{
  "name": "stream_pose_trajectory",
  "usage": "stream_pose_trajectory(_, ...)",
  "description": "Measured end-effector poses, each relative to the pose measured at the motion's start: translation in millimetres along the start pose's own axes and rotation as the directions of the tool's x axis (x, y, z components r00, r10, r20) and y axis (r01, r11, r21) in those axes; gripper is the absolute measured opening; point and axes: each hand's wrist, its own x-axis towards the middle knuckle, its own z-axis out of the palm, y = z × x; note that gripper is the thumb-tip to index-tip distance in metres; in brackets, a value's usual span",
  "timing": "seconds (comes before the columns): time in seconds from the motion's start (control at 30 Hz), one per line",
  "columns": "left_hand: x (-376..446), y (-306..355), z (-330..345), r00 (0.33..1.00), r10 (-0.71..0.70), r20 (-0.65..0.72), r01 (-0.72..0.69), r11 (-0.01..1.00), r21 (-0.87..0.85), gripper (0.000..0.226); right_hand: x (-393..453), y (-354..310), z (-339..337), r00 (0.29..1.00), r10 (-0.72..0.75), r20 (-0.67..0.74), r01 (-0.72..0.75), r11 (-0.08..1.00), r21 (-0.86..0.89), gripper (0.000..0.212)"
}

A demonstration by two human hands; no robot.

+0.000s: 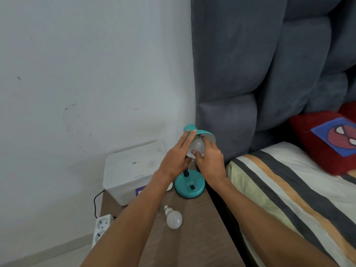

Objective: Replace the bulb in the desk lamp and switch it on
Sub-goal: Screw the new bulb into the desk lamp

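A teal desk lamp stands on a wooden bedside table, its round base [189, 186] with a black switch near the table's right edge. Its shade [206, 134] is tilted toward me. A frosted white bulb [197, 145] sits in the mouth of the shade. My right hand [210, 160] has its fingers and thumb closed around that bulb. My left hand [177, 157] rests against the left side of the shade, fingers stretched out along it. A second white bulb [173, 218] lies loose on the table [196, 234], its screw cap pointing away from me.
A white lidded plastic box [131, 170] stands at the table's back left. A white power strip [101, 228] with a black cord hangs beside the table's left edge. A grey padded headboard [260, 74] and a striped bed [289, 189] lie to the right, with a red cushion [327, 139].
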Motion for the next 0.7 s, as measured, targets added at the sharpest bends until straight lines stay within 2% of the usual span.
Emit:
stream_pose_trajectory(0.1, 2, 0, 0, 1.0, 0.007, -0.002, -0.008, 1.0, -0.003, 0.092, 3, -4, -4, 0.99, 0.139, -0.016, -0.135, 0.979, 0.15, 0.051)
stream_pose_trajectory(0.23, 1, 1, 3, 1.0, 0.009, 0.002, -0.009, 1.0, 0.022, 0.096, -1, -8, -5, 0.998, -0.012, -0.06, 0.015, 0.999, 0.036, 0.049)
stream_pose_trajectory(0.3, 0, 0, 3, 1.0, 0.006, 0.001, -0.006, 1.0, 0.021, 0.098, -3, -6, -5, 0.994, -0.109, -0.02, 0.108, 0.992, -0.062, 0.05)
stream_pose_trajectory(0.37, -1, 1, 3, 1.0, -0.001, -0.004, 0.001, 1.0, 0.018, 0.099, -4, -2, -3, 0.989, -0.144, 0.035, 0.147, 0.98, -0.135, 0.059)
stream_pose_trajectory(0.43, -1, 1, 1, 1.0, -0.003, 0.0, 0.003, 1.0, 0.007, 0.098, -3, 2, -2, 0.995, -0.098, 0.036, 0.101, 0.99, -0.097, 0.059)
stream_pose_trajectory(0.53, 0, 0, 1, 1.0, 0.01, -0.005, -0.01, 1.0, -0.01, 0.093, 2, -2, -3, 0.99, 0.142, 0.023, -0.144, 0.983, 0.116, 0.05)
stream_pose_trajectory(0.57, 1, 0, 1, 1.0, 0.009, -0.004, -0.009, 1.0, -0.006, 0.094, 3, -4, -4, 0.985, 0.17, 0.02, -0.171, 0.976, 0.138, 0.049)
stream_pose_trajectory(0.7, -1, -1, 3, 1.0, 0.007, 0.003, -0.007, 1.0, 0.005, 0.097, -3, -9, -5, 0.998, 0.037, -0.05, -0.032, 0.995, 0.09, 0.043)
